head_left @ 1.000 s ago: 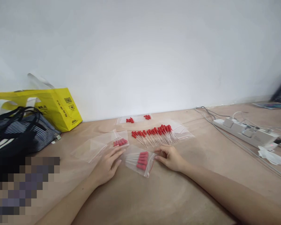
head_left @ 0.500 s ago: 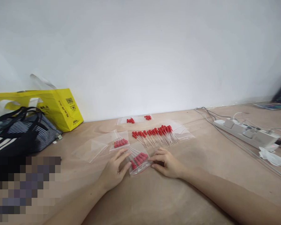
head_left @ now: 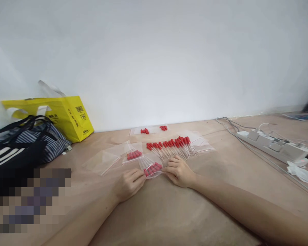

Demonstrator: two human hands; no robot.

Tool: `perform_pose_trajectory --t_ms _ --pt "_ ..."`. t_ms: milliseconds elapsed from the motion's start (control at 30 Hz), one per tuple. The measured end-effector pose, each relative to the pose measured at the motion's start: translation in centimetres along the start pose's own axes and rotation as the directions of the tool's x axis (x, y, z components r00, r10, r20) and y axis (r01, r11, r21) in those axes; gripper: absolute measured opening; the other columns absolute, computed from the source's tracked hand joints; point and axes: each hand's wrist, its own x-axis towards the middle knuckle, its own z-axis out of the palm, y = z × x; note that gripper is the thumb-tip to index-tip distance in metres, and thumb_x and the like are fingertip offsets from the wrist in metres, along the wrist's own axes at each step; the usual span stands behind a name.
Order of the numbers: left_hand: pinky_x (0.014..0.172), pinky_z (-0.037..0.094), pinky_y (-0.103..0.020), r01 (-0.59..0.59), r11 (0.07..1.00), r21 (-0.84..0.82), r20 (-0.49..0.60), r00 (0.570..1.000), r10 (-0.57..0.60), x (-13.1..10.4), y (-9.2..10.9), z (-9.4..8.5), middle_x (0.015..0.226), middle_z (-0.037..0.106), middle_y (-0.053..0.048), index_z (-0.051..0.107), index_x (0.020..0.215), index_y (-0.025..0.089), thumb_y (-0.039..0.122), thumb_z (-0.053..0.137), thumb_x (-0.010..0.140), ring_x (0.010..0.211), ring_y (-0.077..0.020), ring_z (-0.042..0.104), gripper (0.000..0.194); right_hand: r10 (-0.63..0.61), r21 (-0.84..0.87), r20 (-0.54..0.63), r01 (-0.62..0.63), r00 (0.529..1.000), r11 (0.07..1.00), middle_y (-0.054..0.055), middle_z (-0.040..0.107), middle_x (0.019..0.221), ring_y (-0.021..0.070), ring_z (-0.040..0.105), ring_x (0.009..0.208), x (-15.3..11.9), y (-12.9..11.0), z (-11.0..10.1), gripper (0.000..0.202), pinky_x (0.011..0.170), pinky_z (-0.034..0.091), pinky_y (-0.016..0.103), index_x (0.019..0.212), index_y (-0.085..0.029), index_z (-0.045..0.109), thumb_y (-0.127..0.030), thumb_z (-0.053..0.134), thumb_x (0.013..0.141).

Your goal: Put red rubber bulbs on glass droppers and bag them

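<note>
A clear zip bag (head_left: pixel 153 168) with several red-tipped sticks lies between my hands, its near edge lifted slightly. My left hand (head_left: pixel 130 183) is closed on the bag's left corner. The fingers of my right hand (head_left: pixel 179 172) pinch its right corner. Just behind it sits another clear bag (head_left: pixel 134 155) with several red-tipped sticks inside. A long row of loose red-tipped sticks (head_left: pixel 170 145) lies beyond my right hand. Two small groups of red pieces (head_left: pixel 144 131) rest on clear plastic near the wall.
Flat clear bags (head_left: pixel 105 162) lie at left, more bags (head_left: pixel 201 141) behind the row at right. A yellow bag (head_left: pixel 74 118) and a dark striped bag (head_left: pixel 53 143) stand far left. A white power strip (head_left: pixel 274 145) with cables and a crumpled tissue (head_left: pixel 301 172) are at right.
My left hand has closed on the bag's corner, and my right fingers have closed at the other corner. The bag has moved a little away from me, with its near edge now raised.
</note>
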Motion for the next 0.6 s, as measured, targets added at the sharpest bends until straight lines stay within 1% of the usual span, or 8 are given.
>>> perform_pose_trajectory --t_ms 100,267,333,433,533,600 --pt "0.055 0.048 -0.024 0.000 0.999 0.040 0.004 1.000 0.000 -0.04 -0.10 0.09 0.068 0.061 -0.003 0.061 0.075 0.017 0.014 0.036 0.086 0.063 -0.0130 0.057 0.028 -0.086 -0.065 -0.011 0.085 0.996 0.994 0.002 0.058 0.065 0.0131 0.046 0.068 0.42 0.47 0.14 0.018 0.065 0.029 0.029 0.078 -0.019 0.061 -0.024 0.044 0.083" --pt "0.054 0.046 -0.024 -0.009 1.000 0.022 -0.001 1.000 0.009 -0.06 -0.24 -0.14 0.064 0.060 -0.003 0.060 0.071 0.017 0.014 0.039 0.085 0.058 -0.0122 0.055 0.025 -0.217 -0.181 0.012 0.215 0.976 0.960 0.001 0.057 0.061 0.0115 0.043 0.061 0.92 0.99 0.21 0.028 0.064 0.029 0.030 0.070 -0.019 0.059 -0.016 0.036 0.086" --pt "0.057 0.047 -0.025 -0.025 0.999 0.029 -0.012 1.000 0.025 0.01 -0.33 -0.21 0.067 0.061 -0.003 0.060 0.072 0.018 0.015 0.041 0.084 0.061 -0.0126 0.056 0.023 -0.244 -0.202 0.011 0.241 0.970 0.949 0.001 0.056 0.060 0.0112 0.043 0.060 0.95 1.02 0.20 0.029 0.064 0.029 0.030 0.069 -0.019 0.059 -0.015 0.035 0.086" --pt "0.061 0.049 -0.026 -0.058 0.996 0.064 -0.022 0.998 0.059 0.12 -0.43 -0.21 0.071 0.063 -0.003 0.061 0.074 0.018 0.014 0.042 0.083 0.064 -0.0133 0.058 0.021 -0.278 -0.224 -0.029 0.265 0.960 0.938 0.000 0.055 0.059 0.0111 0.042 0.060 0.92 0.97 0.16 0.027 0.065 0.029 0.030 0.066 -0.018 0.057 -0.013 0.037 0.084" --pt "0.060 0.049 -0.027 -0.071 0.994 0.079 -0.039 0.996 0.074 -0.02 -0.56 -0.06 0.068 0.063 -0.002 0.060 0.073 0.018 0.013 0.040 0.084 0.062 -0.0135 0.058 0.023 -0.324 -0.243 -0.073 0.299 0.943 0.923 0.000 0.053 0.057 0.0113 0.041 0.061 0.86 0.92 0.14 0.025 0.065 0.028 0.030 0.065 -0.017 0.055 -0.012 0.038 0.083" --pt "0.059 0.050 -0.028 -0.064 0.994 0.083 -0.055 0.996 0.069 -0.19 -0.67 0.02 0.065 0.063 -0.002 0.060 0.072 0.018 0.012 0.039 0.084 0.061 -0.0136 0.058 0.025 -0.352 -0.258 -0.074 0.323 0.933 0.911 0.000 0.053 0.058 0.0115 0.042 0.062 0.80 0.92 0.17 0.024 0.066 0.028 0.030 0.066 -0.017 0.055 -0.013 0.038 0.083"
